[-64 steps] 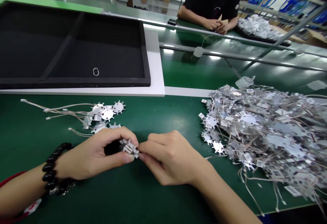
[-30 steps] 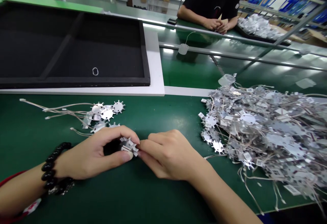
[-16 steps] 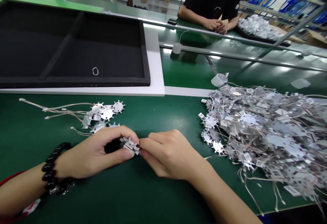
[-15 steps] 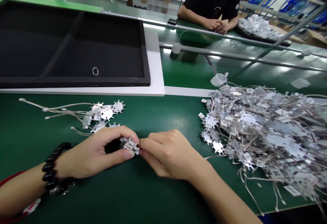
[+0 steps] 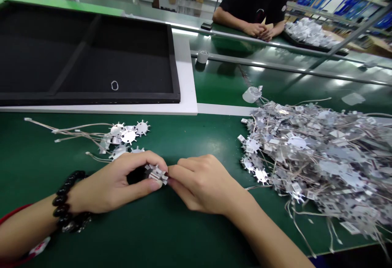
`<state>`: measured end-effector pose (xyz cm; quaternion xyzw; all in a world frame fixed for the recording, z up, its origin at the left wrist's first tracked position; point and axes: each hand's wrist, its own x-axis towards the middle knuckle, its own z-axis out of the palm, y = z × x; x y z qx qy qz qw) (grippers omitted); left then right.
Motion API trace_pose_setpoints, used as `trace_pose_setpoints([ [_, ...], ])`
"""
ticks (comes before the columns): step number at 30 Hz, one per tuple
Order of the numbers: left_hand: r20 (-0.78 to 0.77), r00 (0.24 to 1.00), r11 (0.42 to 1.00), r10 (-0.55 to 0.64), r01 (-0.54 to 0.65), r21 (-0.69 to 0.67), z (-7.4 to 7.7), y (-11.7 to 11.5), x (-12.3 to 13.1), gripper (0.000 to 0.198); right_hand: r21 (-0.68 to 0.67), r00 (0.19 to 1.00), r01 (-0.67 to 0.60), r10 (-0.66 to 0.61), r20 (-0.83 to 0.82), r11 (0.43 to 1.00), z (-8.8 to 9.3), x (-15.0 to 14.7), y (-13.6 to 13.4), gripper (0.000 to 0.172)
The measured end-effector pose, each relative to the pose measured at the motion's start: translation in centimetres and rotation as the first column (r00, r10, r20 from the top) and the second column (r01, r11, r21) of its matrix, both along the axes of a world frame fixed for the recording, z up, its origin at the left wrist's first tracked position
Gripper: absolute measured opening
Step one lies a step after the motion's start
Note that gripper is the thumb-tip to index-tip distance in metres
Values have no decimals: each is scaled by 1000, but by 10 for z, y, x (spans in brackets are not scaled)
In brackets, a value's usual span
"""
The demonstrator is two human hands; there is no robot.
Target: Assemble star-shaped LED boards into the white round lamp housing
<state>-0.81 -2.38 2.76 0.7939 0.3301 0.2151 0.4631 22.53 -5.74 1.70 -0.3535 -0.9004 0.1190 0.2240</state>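
We pinch a toothed metal disc (image 5: 156, 173) between our left hand (image 5: 113, 184) and right hand (image 5: 199, 184), both clamped on it over the green table (image 5: 196, 137). A small group of wired discs (image 5: 128, 136) lies just beyond our left hand, a tangled heap of wired discs (image 5: 315, 158) lies right of our right hand, and a black tray (image 5: 92, 98) sits farther off.
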Motion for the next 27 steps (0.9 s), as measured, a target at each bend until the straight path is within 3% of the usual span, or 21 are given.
trace_pose_setpoints([
  [19, 19, 1000, 1000, -18, 18, -12, -1, 0, 1, 12, -69, 1000, -2, 0, -24, 998, 3, -1, -2, 26],
  [23, 74, 997, 1000, -11, 11, 0, -2, 0, 1, 19, -28, 998, -3, 2, -57, 1000, 2, -2, -2, 33],
  [27, 60, 998, 1000, 15, -16, 14, -5, 0, 1, 14, 20, 998, 6, -5, -59, 1000, 2, -2, -1, 36],
])
